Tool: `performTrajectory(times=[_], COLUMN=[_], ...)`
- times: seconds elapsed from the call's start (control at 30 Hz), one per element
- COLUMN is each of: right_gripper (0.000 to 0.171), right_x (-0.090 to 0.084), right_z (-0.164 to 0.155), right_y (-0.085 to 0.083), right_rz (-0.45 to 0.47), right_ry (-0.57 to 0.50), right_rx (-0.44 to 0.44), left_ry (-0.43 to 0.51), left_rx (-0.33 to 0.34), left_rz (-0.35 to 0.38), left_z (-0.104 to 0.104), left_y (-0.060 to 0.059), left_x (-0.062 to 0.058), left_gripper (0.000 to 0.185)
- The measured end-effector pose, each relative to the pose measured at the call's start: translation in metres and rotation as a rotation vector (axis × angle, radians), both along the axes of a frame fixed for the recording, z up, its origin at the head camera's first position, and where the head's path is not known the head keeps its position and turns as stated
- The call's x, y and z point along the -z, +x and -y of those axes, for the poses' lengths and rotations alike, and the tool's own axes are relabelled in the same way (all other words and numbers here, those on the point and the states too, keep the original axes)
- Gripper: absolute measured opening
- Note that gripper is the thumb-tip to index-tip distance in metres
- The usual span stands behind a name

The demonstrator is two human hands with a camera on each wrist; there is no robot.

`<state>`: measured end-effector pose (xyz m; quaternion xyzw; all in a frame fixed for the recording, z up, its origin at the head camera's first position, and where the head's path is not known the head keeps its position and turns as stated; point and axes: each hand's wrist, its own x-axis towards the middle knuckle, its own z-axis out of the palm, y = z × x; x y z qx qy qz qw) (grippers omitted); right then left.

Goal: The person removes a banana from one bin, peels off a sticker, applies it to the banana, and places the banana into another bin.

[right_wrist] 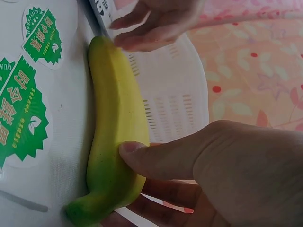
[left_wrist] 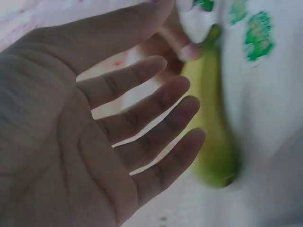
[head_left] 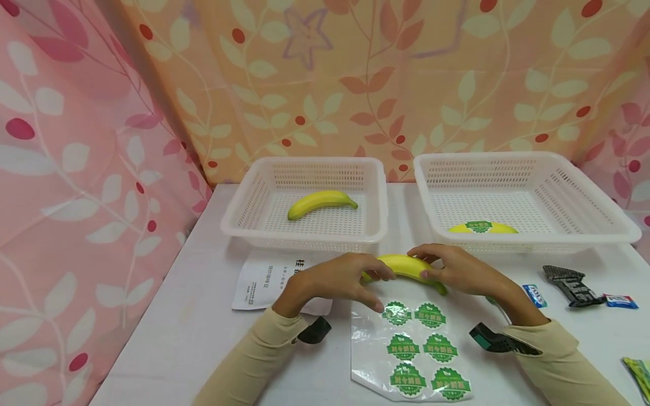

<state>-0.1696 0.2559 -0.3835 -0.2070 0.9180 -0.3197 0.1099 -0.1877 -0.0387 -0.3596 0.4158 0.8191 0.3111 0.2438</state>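
Note:
My right hand (head_left: 464, 273) pinches a yellow banana (head_left: 403, 264) near its green stem end, thumb on one side and fingers on the other, as the right wrist view shows. At the banana's other end is my left hand (head_left: 337, 276), its fingers spread and loosely bent. In the left wrist view that palm (left_wrist: 52, 142) holds nothing, and its fingertips overlap the banana's outline; whether they touch it I cannot tell. Under and in front of the banana lies a sheet of stickers (head_left: 368, 349), bearing several green round stickers with jagged edges (right_wrist: 21, 113).
A white basket (head_left: 231, 223) at back left holds a plain banana (head_left: 322, 202). Another white basket (head_left: 619, 225), back right, holds a banana with a green sticker (head_left: 479, 226). A printed white packet (head_left: 254, 287) lies left; small wrapped snacks (head_left: 571, 285) and a green-yellow packet (head_left: 637, 375) lie right.

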Motion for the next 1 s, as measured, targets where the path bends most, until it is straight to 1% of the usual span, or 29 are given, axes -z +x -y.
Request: performTrajectory(times=[0.1, 0.17, 0.23, 0.33, 0.43, 0.5, 0.57, 0.7, 0.83, 0.93, 1.0], right_gripper=[0.043, 0.044, 0.044, 0.044, 0.044, 0.044, 0.045, 0.044, 0.044, 0.045, 0.045], right_x=[0.001, 0.001, 0.001, 0.001, 0.0, 0.0, 0.0, -0.001, -0.001, -0.004, -0.008], right_z=[0.0, 0.0, 0.0, 0.0, 0.001, 0.001, 0.001, 0.001, 0.0, 0.002, 0.004], right_y=[-0.001, -0.001, -0.001, -0.002, -0.003, -0.003, -0.004, -0.004, -0.002, 0.002, 0.007], right_rz=[-0.008, -0.011, -0.009, -0.003, 0.001, 0.006, 0.008, 0.014, 0.019, -0.008, -0.041], right_ry=[-0.002, -0.005, -0.006, -0.006, -0.008, -0.012, -0.014, -0.012, -0.009, 0.009, 0.026], right_rx=[-0.003, -0.005, -0.001, 0.01, 0.01, 0.011, 0.005, 0.009, 0.016, 0.02, 0.03], left_ry=[-0.052, -0.087, -0.114, -0.153, -0.192, -0.208, -0.216, -0.2, -0.131, -0.067, -0.034], left_rx=[0.015, 0.013, 0.013, 0.008, -0.016, -0.039, -0.06, -0.065, -0.03, -0.01, -0.008], left_rz=[0.002, -0.001, -0.019, -0.065, -0.117, -0.131, -0.129, -0.099, -0.063, -0.026, 0.017], left_z=[-0.01, -0.014, -0.016, -0.018, -0.018, -0.018, -0.018, -0.018, -0.018, -0.018, -0.016], left_y=[0.003, 0.005, 0.007, 0.012, 0.017, 0.021, 0.023, 0.024, 0.02, 0.015, 0.012], left_x=[0.013, 0.019, 0.023, 0.027, 0.029, 0.03, 0.031, 0.031, 0.036, 0.041, 0.043], left_gripper=[0.063, 0.063, 0.063, 0.064, 0.065, 0.066, 0.066, 0.069, 0.069, 0.065, 0.063])
